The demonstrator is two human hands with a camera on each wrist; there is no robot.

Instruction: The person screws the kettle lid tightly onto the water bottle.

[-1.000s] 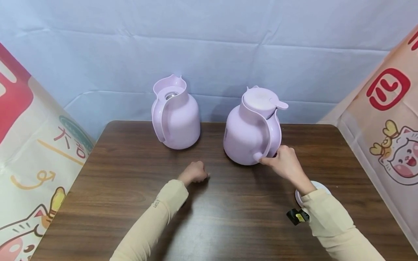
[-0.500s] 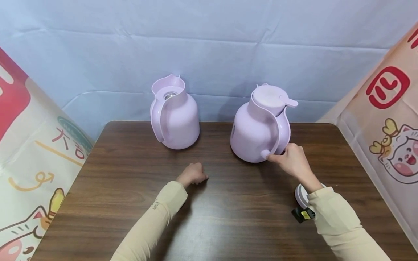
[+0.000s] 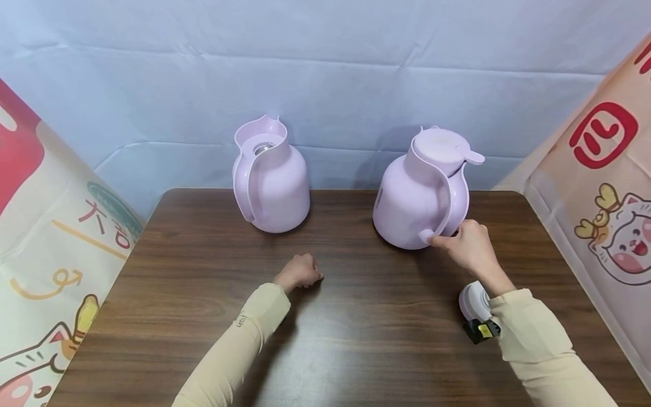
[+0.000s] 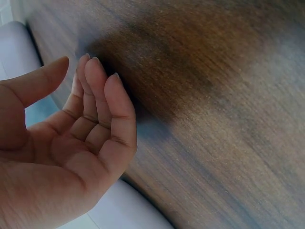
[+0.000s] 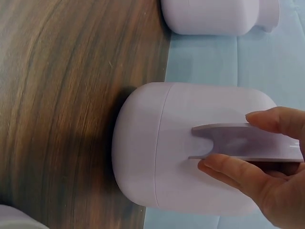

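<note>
The left hand (image 3: 301, 271) curls loosely; the right hand (image 3: 472, 247) grips.

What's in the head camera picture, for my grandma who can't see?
A person's right hand grips the handle of a lidded, pale purple jug at the back of a wooden table. A matching jug without a lid stands to the left, with the left hand in front of it; a partly hidden white item is nearer the viewer.

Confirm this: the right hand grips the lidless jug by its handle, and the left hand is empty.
Not lidless: the head view shows the right hand gripping the lidded jug by its handle. The left hand is indeed empty.
</note>
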